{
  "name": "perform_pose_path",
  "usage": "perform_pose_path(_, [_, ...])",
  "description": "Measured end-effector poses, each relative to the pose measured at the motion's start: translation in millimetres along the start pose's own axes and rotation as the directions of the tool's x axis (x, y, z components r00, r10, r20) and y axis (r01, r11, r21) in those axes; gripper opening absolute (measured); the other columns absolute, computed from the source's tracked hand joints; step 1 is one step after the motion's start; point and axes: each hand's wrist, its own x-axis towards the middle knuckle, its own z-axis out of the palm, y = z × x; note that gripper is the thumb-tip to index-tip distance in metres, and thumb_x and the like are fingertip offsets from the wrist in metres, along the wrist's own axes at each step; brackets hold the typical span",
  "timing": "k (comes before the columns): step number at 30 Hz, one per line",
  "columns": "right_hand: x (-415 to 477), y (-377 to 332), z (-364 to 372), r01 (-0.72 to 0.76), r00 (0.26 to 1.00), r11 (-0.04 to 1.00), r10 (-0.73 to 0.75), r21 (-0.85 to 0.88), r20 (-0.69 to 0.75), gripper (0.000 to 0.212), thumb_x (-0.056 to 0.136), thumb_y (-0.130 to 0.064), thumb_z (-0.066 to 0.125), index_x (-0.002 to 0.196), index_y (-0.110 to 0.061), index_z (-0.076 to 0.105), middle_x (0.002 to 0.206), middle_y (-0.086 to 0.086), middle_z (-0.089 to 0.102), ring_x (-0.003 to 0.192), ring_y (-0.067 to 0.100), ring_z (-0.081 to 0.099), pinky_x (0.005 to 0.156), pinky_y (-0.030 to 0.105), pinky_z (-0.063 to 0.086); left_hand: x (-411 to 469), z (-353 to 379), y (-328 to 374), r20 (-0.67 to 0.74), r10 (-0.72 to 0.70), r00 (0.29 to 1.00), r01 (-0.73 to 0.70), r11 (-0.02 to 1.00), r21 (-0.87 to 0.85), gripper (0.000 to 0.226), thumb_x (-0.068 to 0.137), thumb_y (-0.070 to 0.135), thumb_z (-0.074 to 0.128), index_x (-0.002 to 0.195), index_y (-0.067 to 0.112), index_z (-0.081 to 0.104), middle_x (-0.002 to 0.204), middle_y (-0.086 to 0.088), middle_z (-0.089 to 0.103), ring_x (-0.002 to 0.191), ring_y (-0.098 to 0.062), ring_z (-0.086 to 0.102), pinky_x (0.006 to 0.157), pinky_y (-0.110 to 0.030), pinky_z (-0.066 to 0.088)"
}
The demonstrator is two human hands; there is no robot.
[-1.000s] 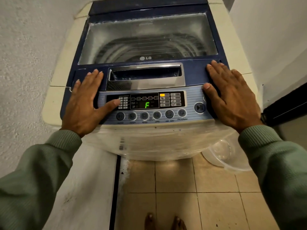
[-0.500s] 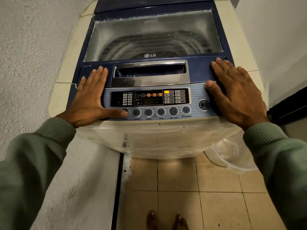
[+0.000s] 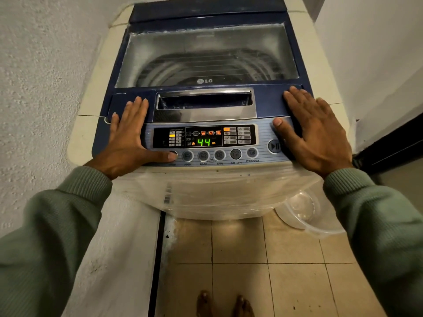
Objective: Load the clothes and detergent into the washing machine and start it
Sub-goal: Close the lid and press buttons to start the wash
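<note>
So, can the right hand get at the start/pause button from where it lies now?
Probably yes. The right hand lies flat on the control panel, and the start/pause button sits uncovered just below its thumb, with nothing between them.

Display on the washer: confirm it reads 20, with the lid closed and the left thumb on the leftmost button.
Not 20. In the head view the display shows a green 44. The rest holds: the lid is closed, and the thumb of the left hand lies on the leftmost button.
</note>
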Motion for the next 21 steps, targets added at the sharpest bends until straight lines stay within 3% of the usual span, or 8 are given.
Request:
perform_pose_path(3, [0.3,0.4,0.2,0.001,1.000,1.000,-0.001,0.005,-0.007,0.073,0.093,-0.061,0.021,0.154,-0.021,0.020,0.162,-0.001,0.017,0.149,0.013,0.013,0.123,0.033,0.005,0.2,0.5,-1.4,-0.022,0.004,1.000,-0.005,0.999,-0.031,0.159,0.023,0.103,0.037,0.153,0.024,-0.006,0.161,0.008,-0.014,0.136,0.006,-0.020,0.113,-0.028,-0.020])
perform_pose_path(13, [0.2,0.0,0.2,0.000,1.000,1.000,0.000,0.014,-0.030,0.073,0.093,-0.061,0.025,0.153,-0.021,0.024,0.161,-0.001,0.020,0.149,0.013,0.015,0.123,0.033,0.006,3.7,11.7,-3.9,-0.117,0.023,0.993,-0.006,0.989,0.149,0.154,0.031,0.106,0.024,0.154,0.017,-0.004,0.162,0.002,-0.010,0.146,-0.008,-0.015,0.117,-0.037,-0.016])
perform_pose_path(18, [0.4,0.0,0.8,0.000,1.000,1.000,0.001,0.013,-0.030,0.074,0.092,-0.063,0.025,0.153,-0.021,0.024,0.161,-0.001,0.020,0.149,0.013,0.015,0.122,0.032,0.005,5.0,12.3,0.1,-0.106,-0.005,0.994,0.019,0.992,0.126,0.157,0.028,0.105,0.025,0.154,0.018,-0.005,0.162,0.003,-0.013,0.147,-0.008,-0.016,0.115,-0.036,-0.018])
perform_pose_path(21, [0.4,0.3,0.6,-0.002,0.999,1.000,0.003,0.020,-0.033,0.075,0.092,-0.063,0.025,0.153,-0.021,0.024,0.161,-0.001,0.020,0.149,0.012,0.015,0.122,0.031,0.004,3.7,5.2,-0.6,-0.028,-0.018,0.999,0.018,1.000,0.013,0.148,0.036,0.092,0.052,0.154,0.022,-0.006,0.161,0.008,-0.016,0.139,0.003,-0.020,0.115,-0.034,-0.020])
